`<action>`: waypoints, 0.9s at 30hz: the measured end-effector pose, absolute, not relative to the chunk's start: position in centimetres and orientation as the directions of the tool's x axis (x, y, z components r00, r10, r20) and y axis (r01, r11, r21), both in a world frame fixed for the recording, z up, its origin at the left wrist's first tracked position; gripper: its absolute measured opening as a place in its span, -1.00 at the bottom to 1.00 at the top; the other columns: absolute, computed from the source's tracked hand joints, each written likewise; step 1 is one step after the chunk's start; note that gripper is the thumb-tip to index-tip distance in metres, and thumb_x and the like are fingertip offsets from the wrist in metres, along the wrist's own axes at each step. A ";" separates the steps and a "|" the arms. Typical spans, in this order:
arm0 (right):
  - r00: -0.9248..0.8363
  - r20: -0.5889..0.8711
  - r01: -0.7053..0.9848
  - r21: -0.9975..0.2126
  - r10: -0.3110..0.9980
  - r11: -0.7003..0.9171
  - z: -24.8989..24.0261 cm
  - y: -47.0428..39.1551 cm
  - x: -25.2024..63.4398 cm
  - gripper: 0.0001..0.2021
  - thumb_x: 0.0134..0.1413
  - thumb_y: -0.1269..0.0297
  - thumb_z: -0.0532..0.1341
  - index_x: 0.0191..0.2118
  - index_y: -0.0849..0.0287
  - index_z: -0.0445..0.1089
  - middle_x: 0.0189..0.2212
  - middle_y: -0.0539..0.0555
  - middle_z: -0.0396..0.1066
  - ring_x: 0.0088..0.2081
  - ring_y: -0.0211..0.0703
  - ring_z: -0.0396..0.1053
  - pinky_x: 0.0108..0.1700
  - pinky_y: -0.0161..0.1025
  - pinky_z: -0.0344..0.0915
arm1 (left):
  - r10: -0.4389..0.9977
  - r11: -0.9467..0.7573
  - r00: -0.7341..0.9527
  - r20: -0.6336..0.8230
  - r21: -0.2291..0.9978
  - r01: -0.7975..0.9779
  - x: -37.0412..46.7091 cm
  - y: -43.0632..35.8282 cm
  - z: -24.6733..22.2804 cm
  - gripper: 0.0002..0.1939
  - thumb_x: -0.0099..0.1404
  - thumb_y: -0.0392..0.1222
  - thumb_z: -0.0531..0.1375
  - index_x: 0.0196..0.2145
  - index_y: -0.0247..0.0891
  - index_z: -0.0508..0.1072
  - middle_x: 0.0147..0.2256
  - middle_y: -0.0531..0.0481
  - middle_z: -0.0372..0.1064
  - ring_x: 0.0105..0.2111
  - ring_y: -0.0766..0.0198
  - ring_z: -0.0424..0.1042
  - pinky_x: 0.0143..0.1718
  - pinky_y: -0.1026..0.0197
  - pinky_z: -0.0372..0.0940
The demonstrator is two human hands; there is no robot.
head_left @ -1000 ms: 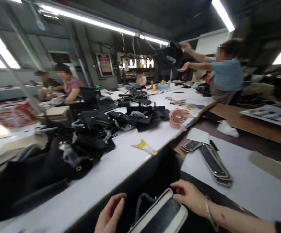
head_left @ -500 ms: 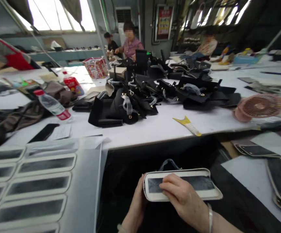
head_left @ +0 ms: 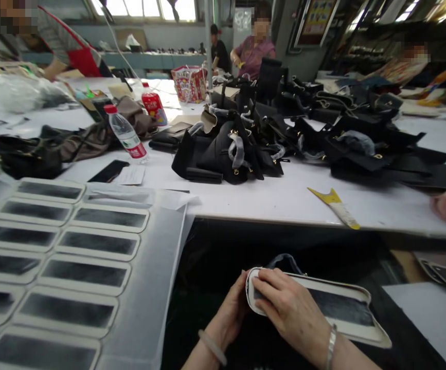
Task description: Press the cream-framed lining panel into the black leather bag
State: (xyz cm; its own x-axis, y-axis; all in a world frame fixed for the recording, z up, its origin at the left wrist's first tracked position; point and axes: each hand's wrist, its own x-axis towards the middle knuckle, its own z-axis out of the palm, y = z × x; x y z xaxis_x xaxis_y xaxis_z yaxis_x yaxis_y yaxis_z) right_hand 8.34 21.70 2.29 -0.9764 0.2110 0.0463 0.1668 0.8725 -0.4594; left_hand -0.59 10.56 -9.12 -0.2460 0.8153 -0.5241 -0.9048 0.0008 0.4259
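The right hand [head_left: 290, 308] lies over the left portion of the pale-rimmed base [head_left: 346, 308], fingers close together and bent against its upper face. Whether the thumb pinches the edge cannot be told. The left hand [head_left: 232, 311] holds the left end of the base from the outside; its inner fingertips are hidden. The base is low in front of the person, tilted, with its right end free of both hands. A dark handle loop [head_left: 290, 262] projects behind its far edge.

Step in hand: by its appearance, pressing and aligning the left end of the base. The next move calls for steady left-hand support and even finger pressure along the rim; the unsupported right end could shift out of line.

Left of the hands, a translucent sheet [head_left: 153, 257] carries two visible columns of similar pale-rimmed panels [head_left: 95, 244]. Beyond the hands, the white table [head_left: 226, 205] bears a yellow tool [head_left: 336, 205] and a heap of black bag parts [head_left: 215, 154].

Containers: a red-capped clear bottle [head_left: 126, 134] leans on the table, its fill level unclear. Behind it are a red container [head_left: 153, 105] and a patterned carrier bag [head_left: 189, 85]; the contents of both are not visible.
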 end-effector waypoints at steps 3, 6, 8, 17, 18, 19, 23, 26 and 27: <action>-0.982 0.036 0.150 -0.460 0.187 0.875 2.3 21.9 8.3 -0.77 0.10 0.50 0.24 -0.12 0.11 0.39 -0.07 0.10 0.45 -0.08 -0.02 0.42 -0.01 -0.07 0.43 | 0.802 -0.049 -0.313 -0.509 0.466 -0.883 -0.4 10.6 -9.4 -0.44 0.33 0.19 0.17 0.02 -0.35 0.52 -0.03 -0.22 0.50 -0.01 0.01 0.42 0.06 0.04 0.23; -0.985 0.024 0.139 -0.469 0.169 0.872 2.1 22.0 8.3 -0.72 0.10 0.50 0.28 -0.07 0.11 0.39 -0.03 0.09 0.44 -0.06 -0.01 0.42 0.02 -0.04 0.42 | 0.796 -0.119 -0.390 -0.463 0.512 -0.851 -0.3 10.7 -9.4 -0.52 0.32 0.14 0.19 -0.02 -0.31 0.54 -0.01 -0.18 0.49 0.04 0.00 0.39 0.13 0.02 0.19; -0.986 0.025 0.132 -0.474 0.163 0.871 2.0 22.1 8.2 -0.70 0.10 0.51 0.29 -0.05 0.12 0.40 -0.02 0.09 0.43 -0.04 0.00 0.40 0.06 -0.01 0.41 | 0.796 -0.157 -0.432 -0.425 0.544 -0.824 -0.5 10.7 -9.2 -0.57 0.33 0.09 0.20 -0.02 -0.28 0.53 0.01 -0.16 0.48 0.07 0.01 0.37 0.18 0.02 0.15; -0.977 0.098 0.113 -0.507 0.187 0.855 1.6 21.7 8.4 -0.69 0.14 0.51 0.23 -0.01 0.10 0.41 -0.01 0.10 0.44 0.00 -0.03 0.40 0.03 -0.09 0.43 | 0.848 -0.057 -0.336 -0.409 0.560 -0.826 -1.0 9.9 -9.1 -0.43 0.33 0.17 0.17 0.13 -0.27 0.44 0.14 -0.21 0.38 0.18 -0.08 0.29 0.22 -0.08 0.11; -0.973 0.113 0.119 -0.496 0.200 0.860 1.5 21.6 8.5 -0.68 0.14 0.51 0.22 0.01 0.11 0.40 -0.01 0.11 0.44 0.00 -0.02 0.40 0.04 -0.07 0.42 | 0.847 -0.037 -0.312 -0.430 0.539 -0.842 -0.7 9.8 -9.2 -0.39 0.32 0.21 0.17 0.14 -0.28 0.43 0.15 -0.22 0.37 0.19 -0.10 0.27 0.23 -0.09 0.11; -0.969 0.119 0.132 -0.489 0.217 0.862 1.5 21.5 8.6 -0.69 0.14 0.51 0.21 0.00 0.12 0.39 -0.01 0.12 0.44 -0.01 0.00 0.40 0.05 -0.05 0.41 | 0.844 -0.024 -0.287 -0.452 0.503 -0.864 -0.3 9.7 -9.4 -0.36 0.31 0.23 0.16 0.14 -0.30 0.43 0.16 -0.24 0.36 0.21 -0.12 0.25 0.24 -0.09 0.10; -0.959 0.086 0.190 -0.515 0.271 0.836 1.6 21.2 8.8 -0.77 0.14 0.51 0.20 -0.10 0.13 0.36 -0.08 0.11 0.46 -0.05 0.02 0.41 0.07 0.01 0.38 | 0.822 -0.112 -0.285 -0.493 0.351 -0.930 1.1 9.9 -9.8 -0.31 0.22 0.28 0.24 0.09 -0.32 0.49 0.19 -0.19 0.34 0.30 -0.07 0.11 0.33 0.01 -0.03; -0.961 0.070 0.189 -0.543 0.269 0.818 1.7 21.2 8.8 -0.80 0.17 0.51 0.19 -0.12 0.11 0.35 -0.08 0.08 0.44 -0.03 0.01 0.38 0.08 0.00 0.36 | 0.823 -0.136 -0.295 -0.486 0.336 -0.932 1.1 10.2 -9.7 -0.34 0.18 0.26 0.28 0.05 -0.30 0.52 0.20 -0.14 0.33 0.34 -0.02 0.03 0.36 0.06 -0.10; -0.961 0.065 0.190 -0.551 0.269 0.812 1.7 21.2 8.8 -0.80 0.18 0.51 0.18 -0.12 0.11 0.35 -0.08 0.08 0.43 -0.02 0.01 0.37 0.09 0.00 0.34 | 0.829 -0.118 -0.279 -0.485 0.336 -0.935 1.0 10.2 -9.6 -0.34 0.18 0.27 0.28 0.05 -0.30 0.52 0.20 -0.15 0.34 0.34 -0.02 0.02 0.37 0.04 -0.11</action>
